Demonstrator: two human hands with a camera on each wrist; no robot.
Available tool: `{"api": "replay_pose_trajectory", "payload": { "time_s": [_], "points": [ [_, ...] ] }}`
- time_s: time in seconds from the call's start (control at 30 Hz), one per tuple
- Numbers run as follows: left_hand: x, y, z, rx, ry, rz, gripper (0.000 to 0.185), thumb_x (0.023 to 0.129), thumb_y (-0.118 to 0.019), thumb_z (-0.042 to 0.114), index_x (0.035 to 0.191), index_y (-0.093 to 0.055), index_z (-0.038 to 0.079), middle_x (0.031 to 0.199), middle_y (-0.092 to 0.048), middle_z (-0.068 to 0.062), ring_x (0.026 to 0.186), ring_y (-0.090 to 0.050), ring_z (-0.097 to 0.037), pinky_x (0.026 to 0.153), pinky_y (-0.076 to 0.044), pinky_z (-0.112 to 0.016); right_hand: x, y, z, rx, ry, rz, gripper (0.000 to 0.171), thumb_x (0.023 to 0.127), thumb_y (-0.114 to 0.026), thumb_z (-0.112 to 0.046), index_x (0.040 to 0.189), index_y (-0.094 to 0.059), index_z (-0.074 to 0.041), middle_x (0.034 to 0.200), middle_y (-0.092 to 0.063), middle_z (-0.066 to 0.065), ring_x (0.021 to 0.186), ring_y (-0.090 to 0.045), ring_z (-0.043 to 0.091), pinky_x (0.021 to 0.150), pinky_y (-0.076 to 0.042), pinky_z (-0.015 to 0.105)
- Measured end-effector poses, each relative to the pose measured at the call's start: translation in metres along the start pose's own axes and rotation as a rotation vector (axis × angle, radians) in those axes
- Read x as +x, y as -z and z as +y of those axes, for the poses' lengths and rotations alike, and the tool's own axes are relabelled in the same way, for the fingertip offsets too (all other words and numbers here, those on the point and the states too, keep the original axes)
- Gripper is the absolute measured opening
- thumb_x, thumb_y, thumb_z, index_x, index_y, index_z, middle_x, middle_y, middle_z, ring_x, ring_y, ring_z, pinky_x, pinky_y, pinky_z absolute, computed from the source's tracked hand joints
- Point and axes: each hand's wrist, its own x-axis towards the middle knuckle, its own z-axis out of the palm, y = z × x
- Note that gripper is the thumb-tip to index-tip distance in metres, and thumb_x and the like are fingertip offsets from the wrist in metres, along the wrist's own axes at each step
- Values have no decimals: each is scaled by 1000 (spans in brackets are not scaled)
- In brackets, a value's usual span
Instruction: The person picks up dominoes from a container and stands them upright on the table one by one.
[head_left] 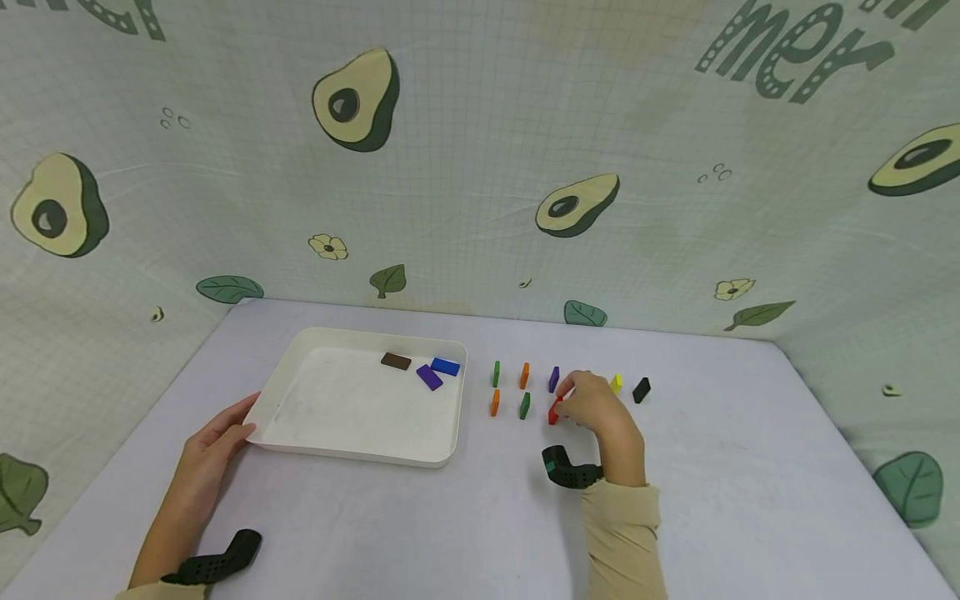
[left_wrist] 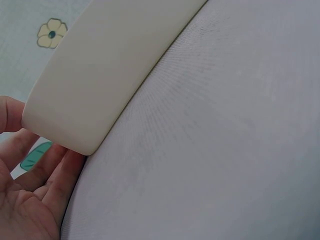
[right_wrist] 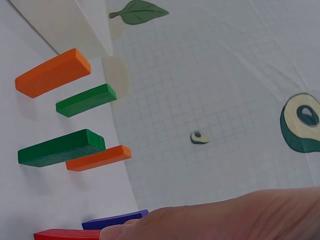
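Observation:
In the head view, my right hand (head_left: 596, 404) pinches a red block (head_left: 553, 412) standing on the white table; in the right wrist view only the thumb side shows by the red block (right_wrist: 65, 234). Close by are a purple block (head_left: 554, 380) and a yellow block (head_left: 617, 383), the latter partly behind the hand. My left hand (head_left: 213, 454) holds the near left corner of a white tray (head_left: 330, 454), its fingers lying along the outer side. In the left wrist view, thumb and fingers straddle that corner. A brown block, a purple block (head_left: 430, 377) and a blue block lie inside the tray.
Upright green and orange blocks (head_left: 495, 403) stand in two rows between the tray and my right hand. A black block (head_left: 641, 390) stands to the right. An avocado-print cloth (head_left: 465, 167) hangs behind the table.

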Motion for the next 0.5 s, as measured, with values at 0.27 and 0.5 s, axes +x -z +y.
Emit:
{"api": "replay_pose_trajectory", "payload": {
  "time_s": [0.27,0.5],
  "points": [
    [0,0,0,-21,-2,-2,51,95,-54,27,141,-41,10,122,-49,26,108,-44,17,81,-36,0,0,0,0,3,-4,-5,20,82,-63,-8,101,-61,0,91,-61,11,78,-54,22,64,-48,29],
    [0,0,-1,-5,0,1,50,95,-53,28,141,-41,12,126,-48,24,109,-43,17,81,-36,0,0,0,-1,3,-12,-6,22,82,-63,-8,102,-60,-1,87,-60,11,77,-54,23,63,-47,29]
  ]
}}
